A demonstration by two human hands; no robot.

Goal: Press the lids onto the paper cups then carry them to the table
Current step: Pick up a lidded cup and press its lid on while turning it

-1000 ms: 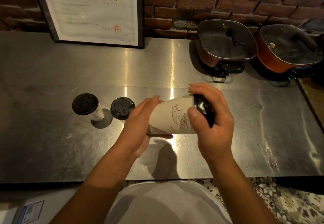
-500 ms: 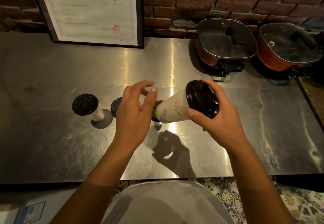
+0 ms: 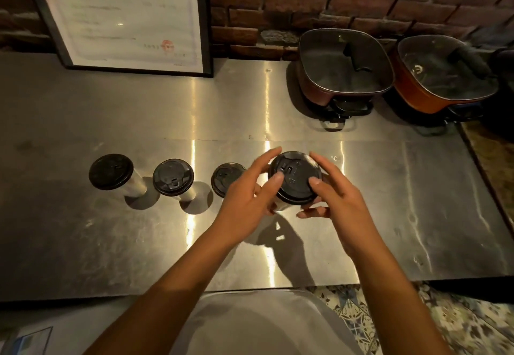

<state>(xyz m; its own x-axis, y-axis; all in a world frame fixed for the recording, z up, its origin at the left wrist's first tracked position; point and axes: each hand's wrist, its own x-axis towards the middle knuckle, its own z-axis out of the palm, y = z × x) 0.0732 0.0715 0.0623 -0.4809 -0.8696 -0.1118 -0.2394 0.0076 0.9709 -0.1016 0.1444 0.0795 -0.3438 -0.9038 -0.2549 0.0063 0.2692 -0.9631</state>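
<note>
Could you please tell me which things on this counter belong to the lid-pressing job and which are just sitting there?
Part of the job:
held cup with its black lid, gripped by the left hand and right hand
three lidded cups standing to its left

Just lying about:
two lidded pots
framed certificate

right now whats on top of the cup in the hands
A black lid sits on the cup, with the left hand and right hand gripping around its rim. The lid hides whatever is inside.
</note>
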